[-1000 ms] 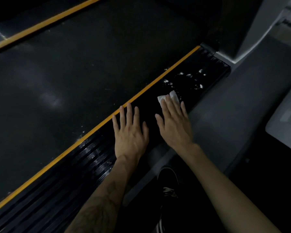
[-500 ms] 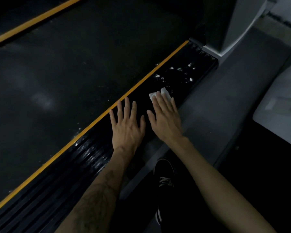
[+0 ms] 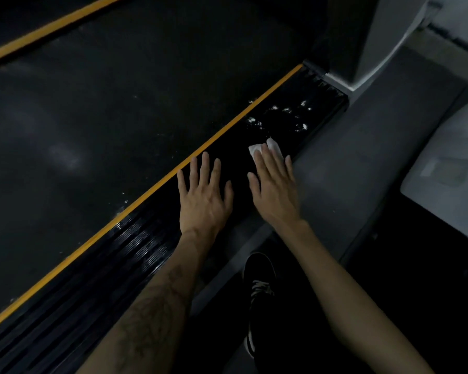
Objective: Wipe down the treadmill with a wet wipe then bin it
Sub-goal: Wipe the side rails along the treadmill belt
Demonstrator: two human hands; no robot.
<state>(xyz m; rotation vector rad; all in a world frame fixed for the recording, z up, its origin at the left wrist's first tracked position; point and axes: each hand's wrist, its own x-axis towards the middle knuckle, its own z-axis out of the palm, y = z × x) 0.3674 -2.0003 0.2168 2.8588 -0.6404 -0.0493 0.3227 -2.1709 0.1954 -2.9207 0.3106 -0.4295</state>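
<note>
The treadmill's black belt fills the left, edged by a yellow stripe. Beside it runs the ribbed black side rail. My right hand lies flat on the rail, fingers pressing a white wet wipe whose corners stick out beyond the fingertips. My left hand rests flat on the rail beside it, fingers spread, holding nothing. White foamy spots dot the rail just beyond the wipe.
A grey upright post base stands at the rail's far end. Grey floor lies right of the rail. A black shoe stands on the floor below my hands. A pale grey machine part sits at the right edge.
The right hand with the wipe has stayed pressed on the rail, close to the white spots. The left hand keeps its place. The view has shifted slightly.
</note>
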